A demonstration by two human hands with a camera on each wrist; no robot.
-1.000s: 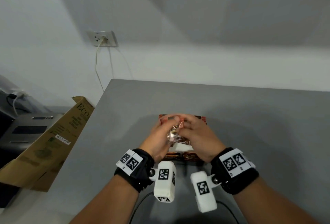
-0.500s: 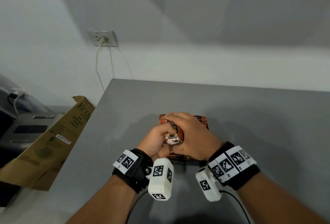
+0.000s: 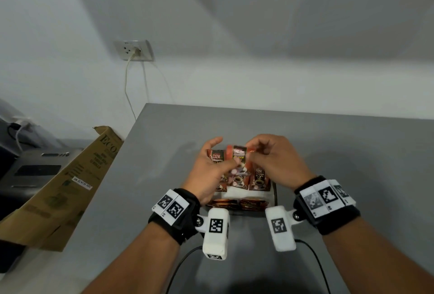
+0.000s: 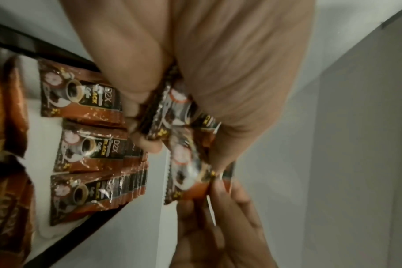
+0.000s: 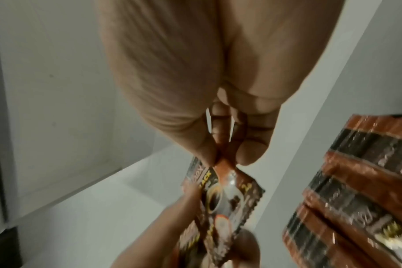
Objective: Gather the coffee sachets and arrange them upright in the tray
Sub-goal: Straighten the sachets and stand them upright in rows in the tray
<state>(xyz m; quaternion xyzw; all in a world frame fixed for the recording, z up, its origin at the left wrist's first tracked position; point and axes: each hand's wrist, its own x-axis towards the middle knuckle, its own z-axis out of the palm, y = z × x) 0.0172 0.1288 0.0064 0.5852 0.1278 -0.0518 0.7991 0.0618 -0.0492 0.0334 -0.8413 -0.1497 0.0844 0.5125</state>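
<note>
Brown and black coffee sachets (image 3: 258,178) stand upright in rows in a black-rimmed tray (image 3: 274,196) with a white lining, also seen in the left wrist view as sachet rows (image 4: 85,150) inside the tray (image 4: 57,49). My left hand (image 3: 209,167) holds a small bunch of sachets (image 4: 179,112) between thumb and fingers above the tray's far side. My right hand (image 3: 272,157) pinches the end of one sachet (image 5: 227,190) from that bunch, which shows between both hands as the held sachet (image 3: 238,155).
The tray sits on a grey table (image 3: 352,153) near its front. A cardboard box (image 3: 58,188) leans off the table's left edge, beside a grey machine (image 3: 35,169). A wall socket (image 3: 135,50) with a cable is on the white wall behind.
Both hands have moved from close together over the tray's middle toward its far side and spread apart. The upright sachets in the tray now show. The right hand now pinches one sachet.
</note>
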